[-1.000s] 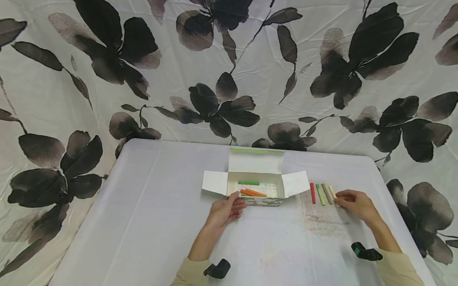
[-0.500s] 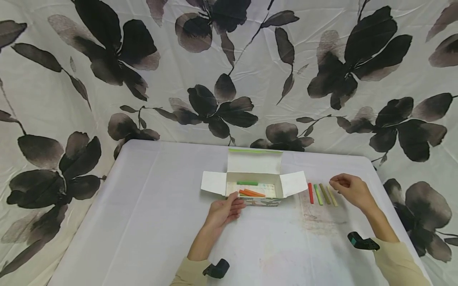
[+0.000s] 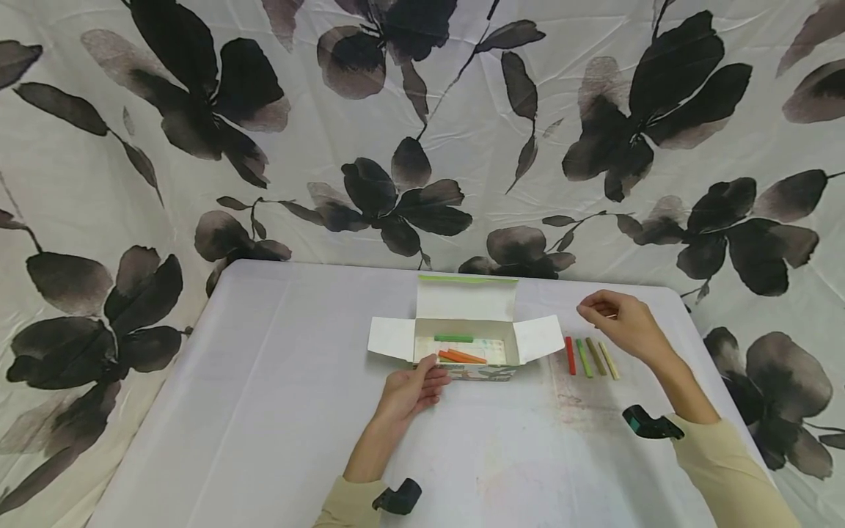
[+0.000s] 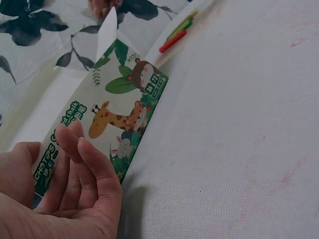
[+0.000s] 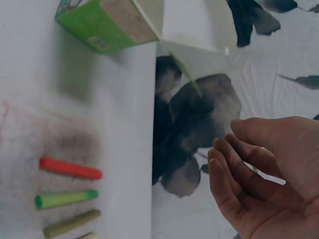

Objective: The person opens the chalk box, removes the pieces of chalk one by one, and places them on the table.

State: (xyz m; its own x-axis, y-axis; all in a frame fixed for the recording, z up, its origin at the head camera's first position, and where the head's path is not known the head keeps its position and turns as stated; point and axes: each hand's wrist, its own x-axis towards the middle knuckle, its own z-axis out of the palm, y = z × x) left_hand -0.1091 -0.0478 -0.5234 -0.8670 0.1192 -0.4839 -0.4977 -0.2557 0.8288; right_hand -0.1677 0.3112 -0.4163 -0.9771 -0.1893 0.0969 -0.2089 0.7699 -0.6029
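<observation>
My left hand grips the open chalk box at its front left corner, thumb at the rim and fingers against the printed front. Inside lie a green chalk and orange chalks. To the right of the box, a row on the table holds a red chalk, a light green chalk, an olive chalk and a pale yellow chalk. Raised behind that row is my right hand, fingers loosely bent with nothing between them.
The box's lid stands up at the back, and its side flaps spread outward. Chalk smudges mark the white table. Behind the table hangs a floral cloth.
My right hand has let go of the pale yellow chalk at the row's right end, then lifted and moved back and left. My left hand has stayed at the box.
</observation>
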